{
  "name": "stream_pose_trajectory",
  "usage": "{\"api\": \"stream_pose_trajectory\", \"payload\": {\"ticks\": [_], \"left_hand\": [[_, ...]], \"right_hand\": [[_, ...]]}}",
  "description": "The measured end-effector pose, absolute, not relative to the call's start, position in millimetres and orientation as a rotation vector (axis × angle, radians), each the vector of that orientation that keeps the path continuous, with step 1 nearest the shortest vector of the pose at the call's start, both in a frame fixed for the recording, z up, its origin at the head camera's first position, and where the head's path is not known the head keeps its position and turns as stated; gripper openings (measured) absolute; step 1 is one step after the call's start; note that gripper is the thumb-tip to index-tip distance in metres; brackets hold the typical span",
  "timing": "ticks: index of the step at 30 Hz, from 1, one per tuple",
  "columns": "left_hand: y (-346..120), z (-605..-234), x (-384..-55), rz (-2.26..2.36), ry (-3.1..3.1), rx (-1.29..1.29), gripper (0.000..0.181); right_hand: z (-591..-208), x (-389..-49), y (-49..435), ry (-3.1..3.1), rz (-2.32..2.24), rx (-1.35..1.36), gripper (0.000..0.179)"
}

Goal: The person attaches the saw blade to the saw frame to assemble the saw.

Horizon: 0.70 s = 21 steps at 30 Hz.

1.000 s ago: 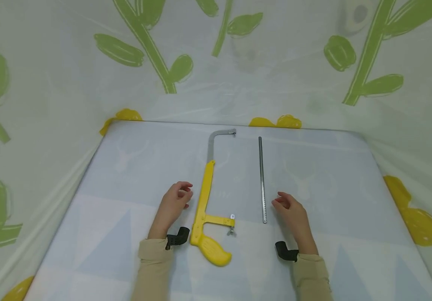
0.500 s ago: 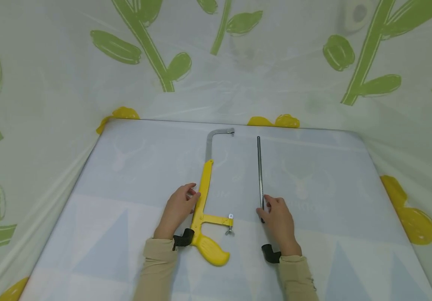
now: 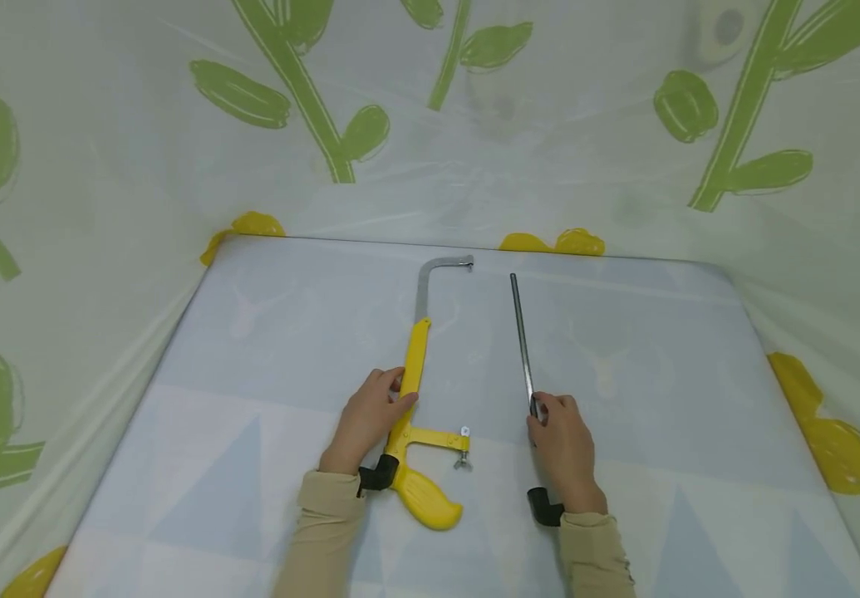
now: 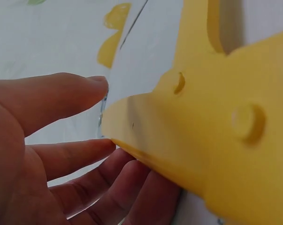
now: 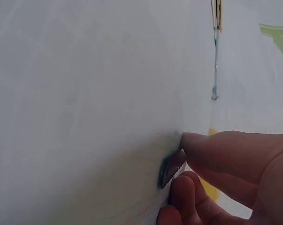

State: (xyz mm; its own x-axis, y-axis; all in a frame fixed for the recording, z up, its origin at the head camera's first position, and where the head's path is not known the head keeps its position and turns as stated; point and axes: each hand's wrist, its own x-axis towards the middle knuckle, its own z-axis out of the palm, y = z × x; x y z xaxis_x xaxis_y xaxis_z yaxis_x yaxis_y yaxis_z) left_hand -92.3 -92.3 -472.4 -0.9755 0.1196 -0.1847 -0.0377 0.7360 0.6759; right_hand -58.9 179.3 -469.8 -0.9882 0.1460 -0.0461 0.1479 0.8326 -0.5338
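Observation:
A yellow hacksaw frame (image 3: 415, 357) with a grey bent front end and a curved handle lies left of the middle of the table, no blade fitted in it. My left hand (image 3: 371, 409) holds its long bar, thumb over the top. In the left wrist view the fingers (image 4: 120, 180) curl under the edge of the yellow bar. To the right, a thin dark hacksaw blade (image 3: 522, 336) points away from me, its near end between the thumb and fingers of my right hand (image 3: 566, 444). The right wrist view shows the toothed end (image 5: 171, 171) of the blade pinched there.
A wing-nut screw (image 3: 463, 455) sits at the end of the frame's short yellow arm. The table (image 3: 250, 332) has a pale patterned cover. Whitish curtains with green leaf prints (image 3: 238, 93) hang behind it and at both sides.
Both hands came in from beside the tools. My left hand moved right and took hold of the hacksaw frame; my right hand moved left, pinched the blade's near end, and the blade slanted slightly.

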Motion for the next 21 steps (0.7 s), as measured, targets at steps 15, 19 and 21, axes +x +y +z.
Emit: {"api": "stream_pose_trajectory", "payload": {"ticks": [15,19,21], "left_hand": [[-90.8,-470.2,-90.1,1.061,2.763,0.107,0.052],[-90.8,-470.1,-90.3,1.051,2.759,0.105,0.052],[-90.8,-470.1,-90.5,1.042,2.756,0.099,0.052]], "right_hand": [[-468.1,-56.5,177.0,3.023,-0.812,0.251,0.023],[-467.4,-57.2,175.7,3.023,-0.781,0.26,0.021],[-467.5,-57.6,175.1,3.011,-0.768,0.266,0.02]]}}
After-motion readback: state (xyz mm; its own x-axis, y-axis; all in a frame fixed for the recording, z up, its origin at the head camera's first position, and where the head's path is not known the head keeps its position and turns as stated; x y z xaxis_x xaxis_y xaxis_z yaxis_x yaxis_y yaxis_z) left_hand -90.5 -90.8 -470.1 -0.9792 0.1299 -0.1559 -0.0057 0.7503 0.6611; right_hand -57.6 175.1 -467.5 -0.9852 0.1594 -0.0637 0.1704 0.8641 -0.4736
